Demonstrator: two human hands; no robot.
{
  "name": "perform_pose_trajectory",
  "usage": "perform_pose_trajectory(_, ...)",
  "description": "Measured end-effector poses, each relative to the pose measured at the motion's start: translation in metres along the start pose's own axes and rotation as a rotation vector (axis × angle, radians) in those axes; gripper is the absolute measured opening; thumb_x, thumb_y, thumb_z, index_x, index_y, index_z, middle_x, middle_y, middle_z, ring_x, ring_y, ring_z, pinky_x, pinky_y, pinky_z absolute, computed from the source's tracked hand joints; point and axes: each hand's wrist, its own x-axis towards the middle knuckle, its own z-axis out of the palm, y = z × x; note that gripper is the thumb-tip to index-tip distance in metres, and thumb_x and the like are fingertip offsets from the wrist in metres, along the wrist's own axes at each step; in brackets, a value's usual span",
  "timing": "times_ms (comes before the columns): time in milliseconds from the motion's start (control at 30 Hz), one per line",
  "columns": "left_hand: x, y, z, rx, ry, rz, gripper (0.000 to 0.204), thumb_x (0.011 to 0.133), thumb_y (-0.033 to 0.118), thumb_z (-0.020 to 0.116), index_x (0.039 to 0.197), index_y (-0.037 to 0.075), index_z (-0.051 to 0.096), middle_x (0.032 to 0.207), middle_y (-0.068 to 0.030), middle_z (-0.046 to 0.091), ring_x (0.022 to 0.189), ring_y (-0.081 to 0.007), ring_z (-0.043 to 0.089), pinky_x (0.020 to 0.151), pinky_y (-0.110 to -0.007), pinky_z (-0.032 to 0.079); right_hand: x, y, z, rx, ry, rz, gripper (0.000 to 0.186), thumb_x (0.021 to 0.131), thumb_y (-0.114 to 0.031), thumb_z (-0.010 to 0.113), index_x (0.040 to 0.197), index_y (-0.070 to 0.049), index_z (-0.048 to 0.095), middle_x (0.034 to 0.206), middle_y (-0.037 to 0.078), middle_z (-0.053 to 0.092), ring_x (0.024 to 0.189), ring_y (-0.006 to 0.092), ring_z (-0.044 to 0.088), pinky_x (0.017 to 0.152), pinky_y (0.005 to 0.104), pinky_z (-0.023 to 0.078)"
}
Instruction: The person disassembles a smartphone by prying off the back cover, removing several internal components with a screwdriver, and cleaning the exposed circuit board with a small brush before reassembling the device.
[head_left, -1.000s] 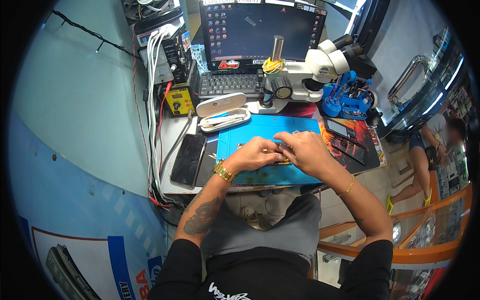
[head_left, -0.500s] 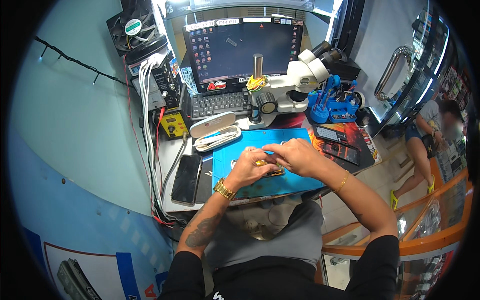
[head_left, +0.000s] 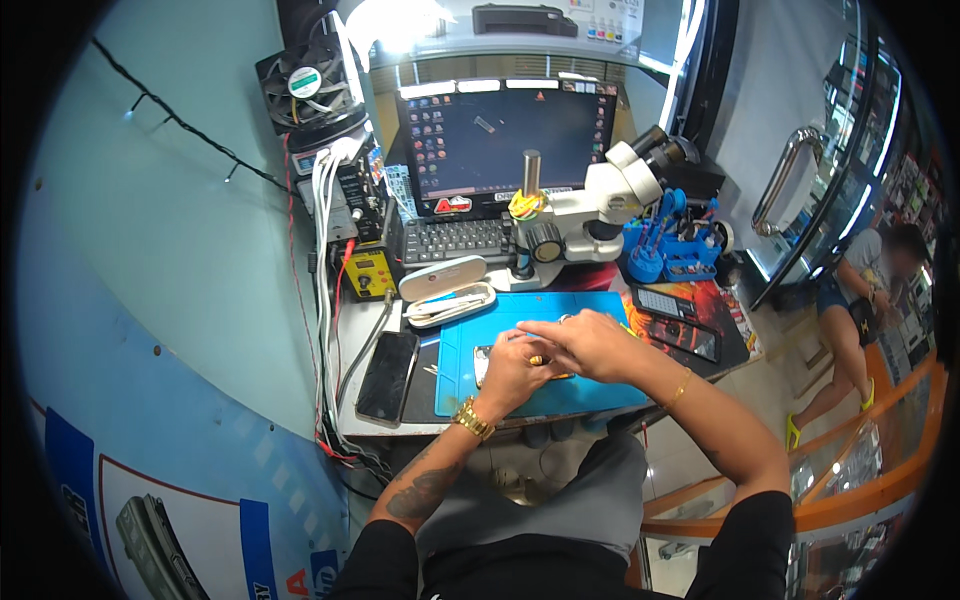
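In the head view, your 2 hands came together over the blue mat (head_left: 457,392) on the bench (head_left: 405,430). A small flat device (head_left: 483,366) lay on that mat beneath them, mostly covered, with a pale edge peeking out to the left of your fingers. Your left hand (head_left: 517,372) was bent over the device, its fingers curled in; you hid the fingertips, so I could not tell whether they gripped it. Your right hand (head_left: 597,345) was just beside it, the index finger stretched toward the left hand's knuckles and the rest folded under; I could not tell what, if anything, it pinched.

You wore a gold watch (head_left: 472,418) on the left wrist and a thin bracelet (head_left: 682,385) on the right. A dark phone (head_left: 388,378) lay to the left of the mat, and an open pale case (head_left: 442,276) with slim tools stood near its far left corner. Beyond the mat stood a microscope (head_left: 605,190), with a blue tool holder (head_left: 645,266) to its right.
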Motion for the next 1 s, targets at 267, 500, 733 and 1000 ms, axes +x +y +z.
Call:
perform_pose_trajectory(267, -0.002, 0.01, -0.002, 0.059, -0.144, -0.166, 0.029, 0.077, 0.026, 0.086, 0.095, 0.007, 0.074, 0.101, -0.014, 0.074, 0.099, -0.0327, 0.066, 0.091, -0.043, 0.048, 0.008, -0.015, -0.009, -0.199, -0.188, 0.134, 0.05, 0.097, -0.029, 0.065, 0.145, -0.019, 0.056, 0.103, 0.014, 0.07, 0.096, 0.0344, 0.067, 0.079, 0.0466, 0.049)
perform_pose_trajectory(500, -0.018, -0.003, -0.002, 0.378, -0.057, 0.007, 0.031, 0.076, 0.035, 0.088, 0.098, 0.016, 0.08, 0.119, -0.0062, 0.065, 0.118, -0.0268, 0.058, 0.098, -0.047, 0.038, 0.003, -0.006, 0.002, -0.135, -0.001, 0.033, 0.047, 0.093, -0.029, 0.068, 0.138, -0.019, 0.061, 0.092, 0.018, 0.074, 0.081, 0.0389, 0.071, 0.072, 0.052, 0.055)
perform_pose_trajectory(733, -0.027, -0.009, 0.007, 0.341, -0.062, -0.043, 0.023, 0.078, 0.035, 0.086, 0.095, 0.02, 0.083, 0.128, -0.001, 0.065, 0.132, -0.0279, 0.053, 0.113, -0.063, 0.028, 0.001, -0.008, 0.004, -0.149, 0.022, 0.039, 0.042, 0.093, -0.028, 0.07, 0.133, -0.016, 0.064, 0.089, 0.017, 0.073, 0.083, 0.0386, 0.07, 0.072, 0.0506, 0.054)
perform_pose_trajectory(1000, -0.027, -0.01, 0.005, 0.331, -0.071, -0.086, 0.02, 0.079, 0.036, 0.086, 0.094, 0.023, 0.083, 0.13, 0.0021, 0.067, 0.134, -0.0279, 0.054, 0.113, -0.077, 0.015, 0.0, -0.008, 0.002, -0.097, 0.027, 0.034, 0.041, 0.093, -0.027, 0.069, 0.132, -0.014, 0.064, 0.091, 0.017, 0.073, 0.089, 0.0395, 0.07, 0.078, 0.0514, 0.055)
